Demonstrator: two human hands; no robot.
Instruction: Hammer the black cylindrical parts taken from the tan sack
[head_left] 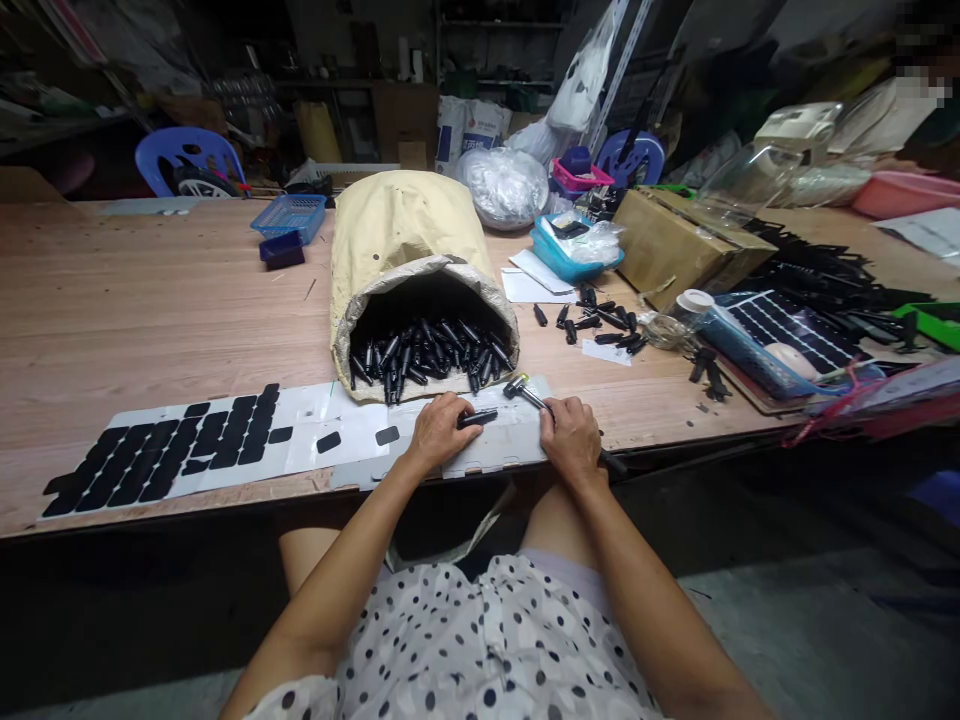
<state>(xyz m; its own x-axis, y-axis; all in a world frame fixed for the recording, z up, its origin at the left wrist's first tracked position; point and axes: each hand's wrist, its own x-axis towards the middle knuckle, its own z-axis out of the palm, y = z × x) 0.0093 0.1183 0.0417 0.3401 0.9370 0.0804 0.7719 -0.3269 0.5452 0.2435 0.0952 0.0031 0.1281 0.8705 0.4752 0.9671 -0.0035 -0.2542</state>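
Observation:
My left hand [437, 430] is closed on a small black cylindrical part [478, 418] and holds it down on a white sheet [352, 440] at the table's front edge. My right hand [571, 438] grips the handle of a small hammer [525, 392]; its metal head hovers just right of the part. Directly behind my hands lies a tan sack [405, 250] on its side, its open mouth full of several black parts [427, 355].
Black adhesive pads [172, 455] cover the white sheet's left end. Loose black parts [600, 322], a cardboard box [686, 245], blue trays [570, 255] and a solar panel [787, 330] crowd the right side. A blue basket [289, 215] sits far left of the sack.

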